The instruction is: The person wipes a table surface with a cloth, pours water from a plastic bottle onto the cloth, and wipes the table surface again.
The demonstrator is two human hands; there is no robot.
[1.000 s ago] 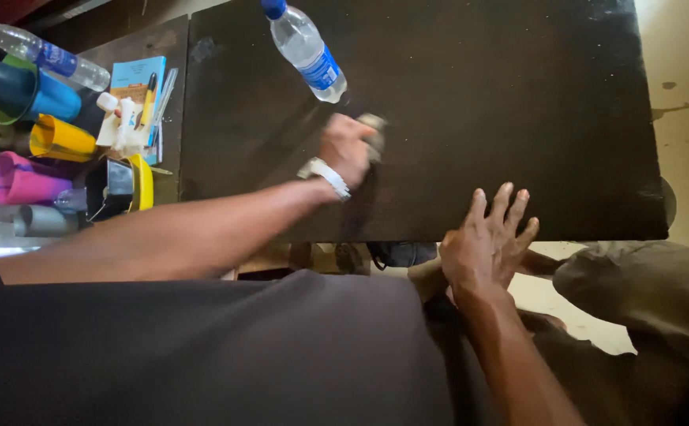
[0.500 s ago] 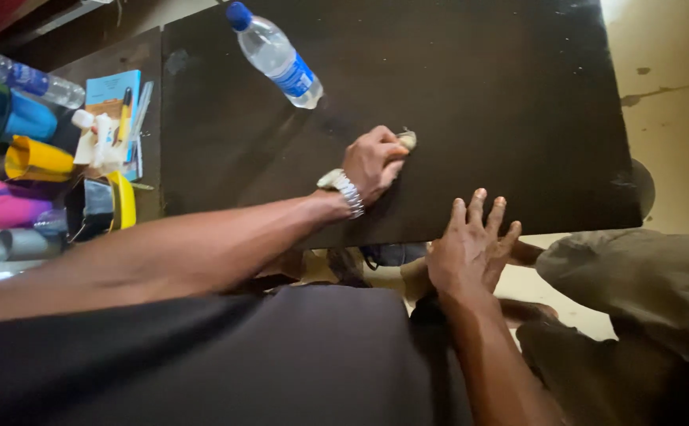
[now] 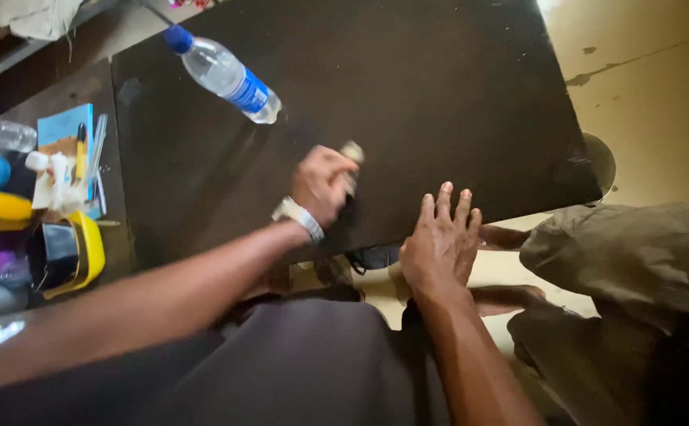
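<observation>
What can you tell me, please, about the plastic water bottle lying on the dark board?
The water bottle is clear plastic with a blue cap and a blue label band around its middle. It lies on its side on the dark board, tilted, cap toward the far left corner and base toward the left hand. Nothing else touches it; the hand is clearly apart from it. It looks mostly see-through; how full it is cannot be told.

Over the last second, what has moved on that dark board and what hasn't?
The left hand has slid its small pale pad back and forth across the dark board, gripping it throughout. The right hand stays flat on the board's near edge. The water bottle lies where it was.
</observation>
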